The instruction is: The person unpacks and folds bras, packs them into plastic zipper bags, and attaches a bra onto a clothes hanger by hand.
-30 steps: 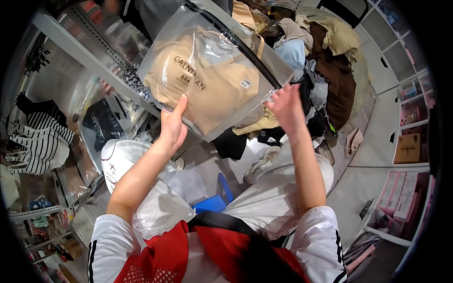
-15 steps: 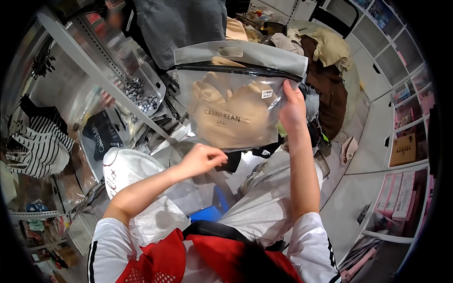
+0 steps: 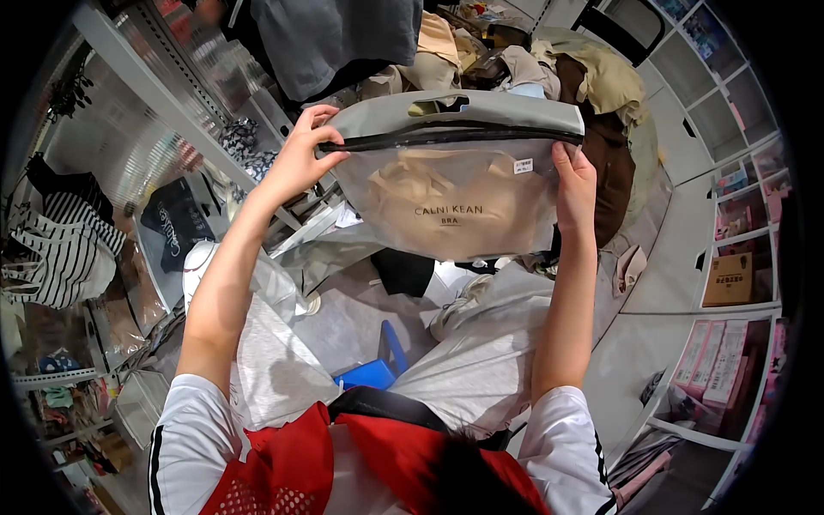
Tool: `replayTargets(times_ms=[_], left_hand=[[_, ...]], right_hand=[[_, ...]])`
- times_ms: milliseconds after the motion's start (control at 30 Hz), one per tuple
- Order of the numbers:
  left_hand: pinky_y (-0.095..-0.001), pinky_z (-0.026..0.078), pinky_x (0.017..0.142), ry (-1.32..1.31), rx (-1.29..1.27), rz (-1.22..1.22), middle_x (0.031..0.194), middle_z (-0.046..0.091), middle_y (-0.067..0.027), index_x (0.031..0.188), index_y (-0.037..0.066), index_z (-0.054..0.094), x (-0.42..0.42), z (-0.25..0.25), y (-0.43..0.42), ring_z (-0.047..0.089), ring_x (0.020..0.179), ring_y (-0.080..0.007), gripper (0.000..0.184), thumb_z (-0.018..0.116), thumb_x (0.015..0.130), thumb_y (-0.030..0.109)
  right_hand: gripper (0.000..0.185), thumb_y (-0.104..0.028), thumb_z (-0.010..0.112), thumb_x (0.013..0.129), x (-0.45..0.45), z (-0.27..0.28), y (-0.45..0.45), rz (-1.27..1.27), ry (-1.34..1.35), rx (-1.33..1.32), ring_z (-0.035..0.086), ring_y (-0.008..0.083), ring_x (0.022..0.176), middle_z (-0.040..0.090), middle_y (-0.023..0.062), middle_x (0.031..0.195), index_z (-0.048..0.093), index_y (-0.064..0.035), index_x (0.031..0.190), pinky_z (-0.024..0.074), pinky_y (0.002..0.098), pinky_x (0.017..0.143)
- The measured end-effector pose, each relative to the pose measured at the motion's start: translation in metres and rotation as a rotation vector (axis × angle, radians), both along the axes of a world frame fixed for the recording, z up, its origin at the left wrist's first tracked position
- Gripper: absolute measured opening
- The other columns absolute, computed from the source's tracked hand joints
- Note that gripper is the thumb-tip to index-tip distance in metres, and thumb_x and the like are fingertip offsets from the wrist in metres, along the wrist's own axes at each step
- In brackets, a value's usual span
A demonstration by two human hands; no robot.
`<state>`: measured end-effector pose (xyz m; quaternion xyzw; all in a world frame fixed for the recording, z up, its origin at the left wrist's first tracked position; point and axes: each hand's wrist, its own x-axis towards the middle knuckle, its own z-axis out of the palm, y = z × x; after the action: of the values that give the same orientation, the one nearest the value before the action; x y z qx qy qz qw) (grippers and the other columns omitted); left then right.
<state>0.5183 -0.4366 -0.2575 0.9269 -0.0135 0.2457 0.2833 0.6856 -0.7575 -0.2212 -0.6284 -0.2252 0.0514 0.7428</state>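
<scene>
Clothes (image 3: 611, 84) lie heaped beyond; left hand (image 3: 305, 159) and right hand (image 3: 574, 178) pinch the bag (image 3: 524, 114) near opposite ends of its zipper (image 3: 455, 136), probably keeping it taut.

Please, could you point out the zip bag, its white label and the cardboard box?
zip bag (image 3: 455, 187): head view, clear front panel
white label (image 3: 523, 166): head view, its middle
cardboard box (image 3: 728, 281): head view, front face

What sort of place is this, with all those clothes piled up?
Probably a clothes shop or its stockroom. The clear bag held up says "BRA", a heap of clothes lies behind it, and pink boxes stand on a shelf.
</scene>
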Motion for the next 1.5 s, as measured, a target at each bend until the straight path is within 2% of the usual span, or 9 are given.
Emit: replayTargets(times_ms=[133, 233, 367, 500, 567, 700, 933, 1233, 1500], left_hand=[[-0.0283, 0.042, 0.079, 0.039, -0.241, 0.062, 0.113, 0.046, -0.0094, 0.084, 0.003, 0.051, -0.006, 0.007, -0.003, 0.051, 0.097, -0.0203, 0.021, 0.066, 0.069, 0.006], [-0.0214, 0.045, 0.076, -0.176, -0.88, -0.031, 0.119, 0.044, -0.0108, 0.114, 0.003, 0.04, -0.004, 0.011, -0.013, 0.054, 0.089, -0.0131, 0.048, 0.062, 0.072, -0.006], [-0.0207, 0.046, 0.074, 0.074, -1.31, 0.04, 0.094, 0.059, -0.0037, 0.102, 0.003, 0.053, -0.009, 0.002, -0.007, 0.057, 0.082, -0.0081, 0.027, 0.062, 0.077, 0.003], [-0.0172, 0.03, 0.049, 0.088, -1.357, 0.063, 0.066, 0.054, 0.0064, 0.078, 0.009, 0.057, -0.011, -0.008, -0.034, 0.042, 0.055, -0.0009, 0.009, 0.061, 0.082, 0.017], [-0.0165, 0.031, 0.05, 0.165, -1.227, 0.043, 0.068, 0.054, 0.0058, 0.075, 0.007, 0.058, -0.018, -0.007, -0.046, 0.042, 0.057, -0.0002, 0.011, 0.06, 0.082, 0.016], [-0.0165, 0.038, 0.061, 0.136, -1.095, 0.014, 0.076, 0.058, 0.0023, 0.087, -0.002, 0.061, -0.017, -0.023, -0.078, 0.048, 0.068, -0.0022, 0.016, 0.062, 0.081, 0.012], [-0.0178, 0.041, 0.061, 0.115, -0.961, 0.039, 0.076, 0.06, 0.0, 0.087, -0.002, 0.062, -0.027, -0.024, -0.095, 0.05, 0.068, -0.003, 0.014, 0.057, 0.083, 0.01], [-0.02, 0.038, 0.052, -0.146, -0.567, 0.186, 0.069, 0.056, -0.0039, 0.08, -0.005, 0.062, -0.029, -0.007, -0.094, 0.047, 0.059, -0.0076, 0.01, 0.062, 0.078, 0.005], [-0.0162, 0.035, 0.063, -0.549, -0.905, 0.34, 0.076, 0.055, 0.0008, 0.083, -0.004, 0.062, -0.061, 0.038, -0.023, 0.045, 0.067, -0.0045, 0.014, 0.059, 0.082, 0.01]], right_hand=[[0.018, -0.018, 0.056, 0.085, 0.029, -0.029, -0.018, -0.193, -0.208, -0.321, 0.035, 0.0028, 0.06, 0.048, -0.0078, 0.066, 0.058, -0.0012, 0.077, 0.028, 0.0192, 0.052], [0.022, -0.021, 0.054, 0.087, 0.034, -0.036, -0.018, -0.128, 0.014, -0.175, 0.048, 0.0032, 0.07, 0.058, -0.0043, 0.083, 0.06, -0.0024, 0.096, 0.0373, 0.0175, 0.061], [0.02, -0.022, 0.053, 0.087, 0.031, -0.038, -0.007, -0.104, 0.144, -0.043, 0.053, 0.0051, 0.073, 0.059, -0.0026, 0.083, 0.06, -0.005, 0.095, 0.0405, 0.0189, 0.066], [0.031, -0.013, 0.059, 0.081, 0.032, -0.054, 0.01, -0.538, -0.119, -0.265, 0.05, 0.0147, 0.085, 0.054, 0.0078, 0.095, 0.048, 0.0039, 0.104, 0.04, 0.0283, 0.075], [0.037, -0.006, 0.06, 0.074, -0.001, -0.03, 0.03, -0.826, -0.673, -0.416, 0.041, 0.0301, 0.099, 0.043, 0.0167, 0.099, 0.045, 0.0022, 0.106, 0.0334, 0.0375, 0.086], [0.016, -0.009, 0.065, 0.069, -0.068, -0.024, 0.074, -0.118, -1.002, -0.417, 0.054, 0.0237, 0.084, 0.058, 0.0057, 0.084, 0.059, -0.0062, 0.083, 0.0388, 0.0345, 0.074], [0.012, -0.007, 0.065, 0.068, -0.095, -0.056, 0.105, 0.115, -0.777, -0.351, 0.054, 0.0262, 0.069, 0.055, 0.0078, 0.072, 0.057, -0.0039, 0.076, 0.0415, 0.0354, 0.063], [0.011, -0.007, 0.065, 0.066, -0.081, -0.056, 0.095, -0.023, -0.974, -0.411, 0.055, 0.0252, 0.068, 0.056, 0.0072, 0.07, 0.055, -0.0031, 0.072, 0.0403, 0.0338, 0.061], [0.008, -0.009, 0.064, 0.067, -0.004, -0.074, 0.043, -0.241, -1.022, -0.626, 0.053, 0.0245, 0.069, 0.055, 0.0055, 0.07, 0.057, -0.0051, 0.069, 0.0396, 0.0341, 0.061]])
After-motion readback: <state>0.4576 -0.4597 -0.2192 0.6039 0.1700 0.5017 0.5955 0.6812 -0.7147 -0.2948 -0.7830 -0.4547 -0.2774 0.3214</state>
